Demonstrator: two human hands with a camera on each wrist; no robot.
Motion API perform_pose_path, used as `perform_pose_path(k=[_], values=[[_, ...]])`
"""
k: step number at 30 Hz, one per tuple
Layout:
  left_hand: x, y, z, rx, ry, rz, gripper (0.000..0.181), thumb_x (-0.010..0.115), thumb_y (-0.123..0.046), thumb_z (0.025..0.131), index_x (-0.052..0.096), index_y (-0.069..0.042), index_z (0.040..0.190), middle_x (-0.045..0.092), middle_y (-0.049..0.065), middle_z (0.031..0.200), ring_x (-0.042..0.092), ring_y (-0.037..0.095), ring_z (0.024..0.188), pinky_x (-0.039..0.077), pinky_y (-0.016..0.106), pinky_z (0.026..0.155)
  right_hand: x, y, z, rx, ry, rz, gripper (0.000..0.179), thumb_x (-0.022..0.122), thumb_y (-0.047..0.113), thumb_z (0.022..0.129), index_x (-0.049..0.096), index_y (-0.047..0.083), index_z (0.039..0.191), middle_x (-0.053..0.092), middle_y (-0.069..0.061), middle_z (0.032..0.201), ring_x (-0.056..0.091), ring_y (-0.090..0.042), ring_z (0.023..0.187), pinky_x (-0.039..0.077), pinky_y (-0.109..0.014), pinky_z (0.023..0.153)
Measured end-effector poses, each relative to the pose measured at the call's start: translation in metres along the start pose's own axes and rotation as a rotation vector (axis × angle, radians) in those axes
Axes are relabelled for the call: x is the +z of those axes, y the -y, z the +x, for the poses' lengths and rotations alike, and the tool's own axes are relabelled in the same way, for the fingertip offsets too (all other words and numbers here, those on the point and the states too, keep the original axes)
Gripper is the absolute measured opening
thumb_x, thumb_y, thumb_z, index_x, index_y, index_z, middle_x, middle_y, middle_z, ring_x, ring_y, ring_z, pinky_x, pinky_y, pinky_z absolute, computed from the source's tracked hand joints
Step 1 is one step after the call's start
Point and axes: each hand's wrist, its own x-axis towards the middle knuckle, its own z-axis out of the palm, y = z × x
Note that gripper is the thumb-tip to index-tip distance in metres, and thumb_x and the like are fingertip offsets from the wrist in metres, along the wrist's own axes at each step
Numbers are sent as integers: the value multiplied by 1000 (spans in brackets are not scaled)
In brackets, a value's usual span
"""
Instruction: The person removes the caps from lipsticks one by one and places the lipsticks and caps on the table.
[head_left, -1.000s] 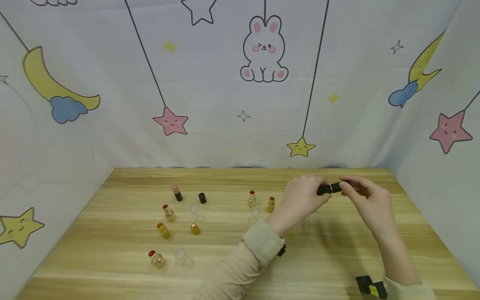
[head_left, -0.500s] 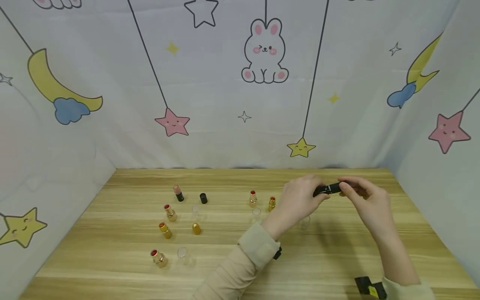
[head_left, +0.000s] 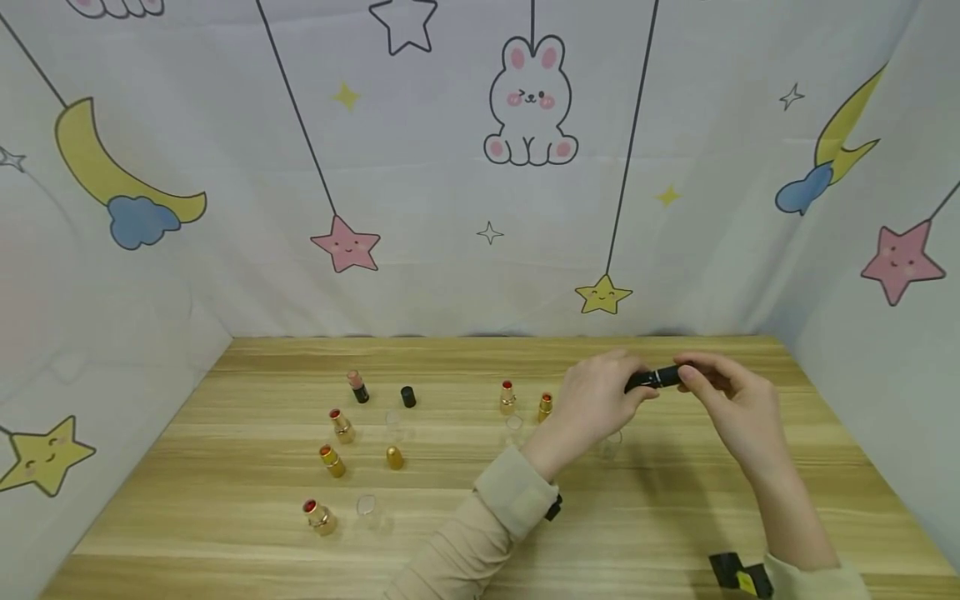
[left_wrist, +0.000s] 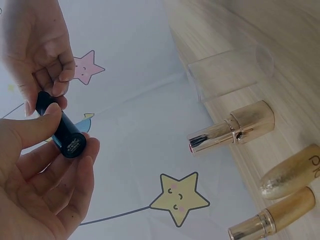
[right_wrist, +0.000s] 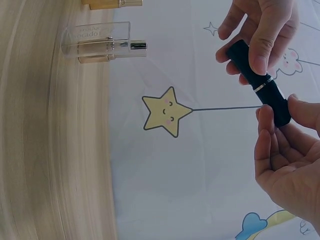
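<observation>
Above the right side of the table, both hands hold a black lipstick tube with a thin silver ring round its middle. My left hand grips one end between thumb and fingers. The other end is pinched by my right hand. The tube lies tilted, with a small printed label on its end face in the left wrist view. Under and beside the left hand stand an uncapped gold lipstick with a red tip, a second gold lipstick and a clear cap.
On the left of the wooden table stand several uncapped lipsticks, one with a pink tip. Near them are a black cap, a gold cap and clear caps. A printed curtain encloses the back and sides.
My left hand has shifted slightly left with the silver ring, and a little more black tube shows between the ring and the right fingers. The right hand has barely moved.
</observation>
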Motion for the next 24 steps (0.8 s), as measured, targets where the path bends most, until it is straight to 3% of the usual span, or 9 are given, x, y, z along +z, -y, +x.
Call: perform_pose_path(k=[24], values=[[1,0,-2,32,-16,3,23,65,-39,89,73,-23,103,66,-11,88,53,-1,65,35,11,54,1,-1,-1,-69,-28,13,20,64,9,91,69,3,109,62,28,91,60,8,78,45,-5,77]])
